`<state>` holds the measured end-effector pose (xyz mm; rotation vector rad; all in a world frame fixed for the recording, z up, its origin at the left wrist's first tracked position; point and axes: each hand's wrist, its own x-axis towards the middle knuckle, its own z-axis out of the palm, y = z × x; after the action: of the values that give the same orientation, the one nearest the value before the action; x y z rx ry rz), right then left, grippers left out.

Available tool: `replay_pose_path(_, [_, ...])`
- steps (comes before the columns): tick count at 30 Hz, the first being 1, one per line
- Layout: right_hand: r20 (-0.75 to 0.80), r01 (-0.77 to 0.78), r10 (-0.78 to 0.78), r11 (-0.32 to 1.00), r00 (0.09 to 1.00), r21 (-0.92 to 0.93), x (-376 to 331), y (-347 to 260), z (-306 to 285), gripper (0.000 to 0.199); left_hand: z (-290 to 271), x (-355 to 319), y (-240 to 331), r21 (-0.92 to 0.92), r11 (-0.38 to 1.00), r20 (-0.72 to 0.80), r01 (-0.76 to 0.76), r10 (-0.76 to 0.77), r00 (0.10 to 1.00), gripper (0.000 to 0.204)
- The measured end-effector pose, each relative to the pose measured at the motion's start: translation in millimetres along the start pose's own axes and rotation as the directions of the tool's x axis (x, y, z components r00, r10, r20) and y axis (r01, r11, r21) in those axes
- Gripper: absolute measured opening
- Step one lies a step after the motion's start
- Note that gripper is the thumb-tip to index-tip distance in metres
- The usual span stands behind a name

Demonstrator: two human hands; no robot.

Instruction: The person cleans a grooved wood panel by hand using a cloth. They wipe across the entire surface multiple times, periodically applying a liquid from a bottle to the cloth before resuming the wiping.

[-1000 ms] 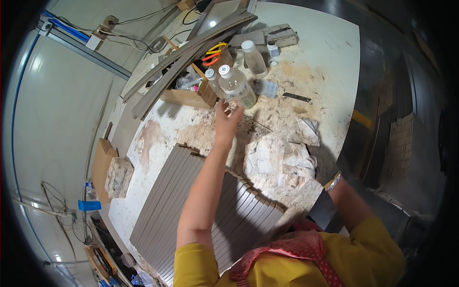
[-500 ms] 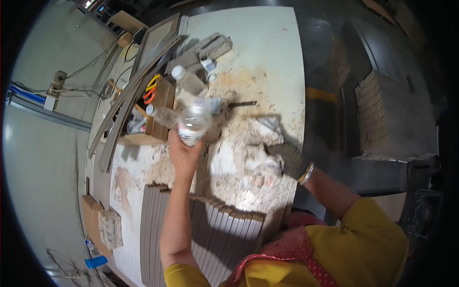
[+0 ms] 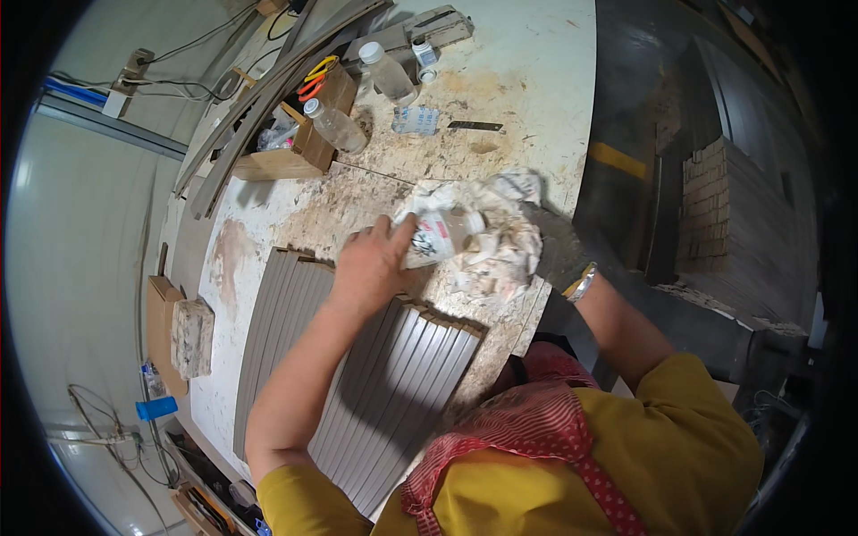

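My left hand [image 3: 374, 259] is closed around a clear plastic bottle [image 3: 438, 237] with a printed label. The bottle lies tilted almost on its side, its neck pointing right over a crumpled, stained white rag [image 3: 500, 259]. Whether its mouth is capped I cannot make out. At the rag's right side is my right hand [image 3: 556, 239], in a dark grey glove with a metallic band at the wrist. It grips the rag's edge, its fingertips hidden by the cloth. Below my left forearm stands a row of grey strips [image 3: 402, 384], packed side by side.
Two clear bottles, one upper [image 3: 390, 76] and one lower [image 3: 336, 127], stand beyond, by a wooden box [image 3: 326, 116] with orange and yellow handled tools. A small white bottle [image 3: 424, 52], blue-white packet [image 3: 416, 120] and dark blade [image 3: 475, 126] lie nearby. Long strips [image 3: 268, 112] edge the left.
My left hand has brought the bottle from beside the other bottles back toward me and right, tipping it over the rag. My view has shifted; my right hand stays by the rag.
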<state>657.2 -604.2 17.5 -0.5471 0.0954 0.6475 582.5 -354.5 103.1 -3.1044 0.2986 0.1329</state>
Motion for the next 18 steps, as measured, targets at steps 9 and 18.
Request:
replay_pose_path(9, [0.111, -0.118, 0.124, 0.991, 0.986, -0.060, -13.7, -1.0, -0.3, 0.054, 3.6, -4.8, 16.0, 0.016, 0.999, -0.036, -0.041, 0.041, 0.998, 0.067])
replay_pose_path(18, [-0.002, -0.122, 0.122, 0.992, 0.992, 0.038, -16.2, -1.3, -16.4, 0.037, -2.4, 2.3, 5.4, -0.003, 0.999, 0.070, 0.040, -0.040, 0.997, 0.060])
